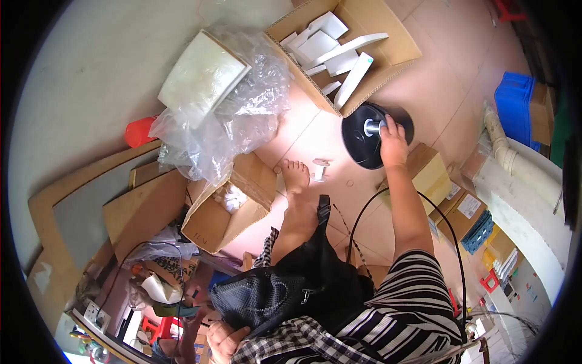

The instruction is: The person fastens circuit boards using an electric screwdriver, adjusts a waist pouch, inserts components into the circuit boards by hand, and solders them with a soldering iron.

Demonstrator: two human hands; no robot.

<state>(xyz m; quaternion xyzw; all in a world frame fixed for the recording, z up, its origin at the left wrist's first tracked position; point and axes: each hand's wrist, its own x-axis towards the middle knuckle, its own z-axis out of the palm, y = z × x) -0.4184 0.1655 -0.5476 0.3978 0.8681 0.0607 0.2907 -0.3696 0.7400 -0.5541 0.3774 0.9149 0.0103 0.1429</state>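
Note:
My right hand point(393, 142) reaches out over a round black bin point(357, 148), its fingers closed around the end of a small silvery-white spool point(372, 127) at the bin's mouth. Another white spool point(320, 170) stands on the tiled floor near my bare foot. Low in the view, my left hand point(225, 341) is curled at the edge of a black mesh bag point(260, 297) that lies across my lap, with the thumb against the bag. Part of this hand is cut off by the lower edge.
An open carton point(397, 51) with white panels stands beyond the bin. To the left are clear plastic wrap point(257, 79), a smaller open carton point(203, 227) and leaning cardboard sheets point(130, 209). A black cable point(454, 242) loops by my right arm; boxes point(464, 206) stand at right.

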